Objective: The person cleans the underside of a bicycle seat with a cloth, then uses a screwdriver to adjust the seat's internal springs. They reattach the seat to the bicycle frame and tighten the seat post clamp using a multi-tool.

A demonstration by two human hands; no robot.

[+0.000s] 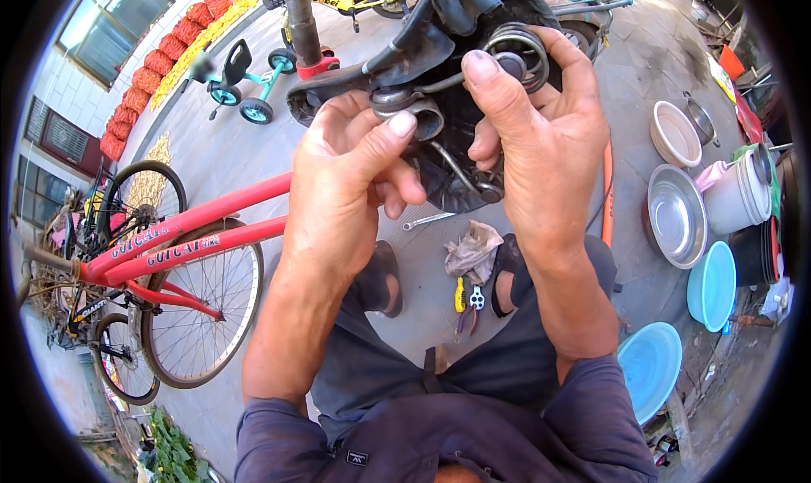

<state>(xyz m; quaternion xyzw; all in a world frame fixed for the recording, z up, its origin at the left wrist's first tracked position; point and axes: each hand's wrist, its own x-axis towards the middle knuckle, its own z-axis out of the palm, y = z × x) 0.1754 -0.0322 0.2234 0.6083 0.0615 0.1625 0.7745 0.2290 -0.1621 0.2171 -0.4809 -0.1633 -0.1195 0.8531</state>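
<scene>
A black bicycle saddle (498, 6) is held up in front of me, its underside with the metal wire frame facing me. My left hand (342, 166) pinches the round metal saddle clamp (427, 122) between thumb and fingers. With thumb and fingers, my right hand (545, 137) grips the saddle by its coil spring (525, 51). Just left of the saddle rises a bare grey seat tube (302, 23) with a red collar. On the ground between my feet lie a wrench (428, 220), a grey rag (474, 253), a yellow-handled tool (459, 295) and pliers (466, 320).
A red bicycle frame (198, 204) with a spoked wheel stands at my left. Beyond it are a child's teal tricycle (269, 84) and a yellow bike (351, 0). Metal basins (678, 217), blue basins (649, 373) and white buckets (737, 198) stand along the right.
</scene>
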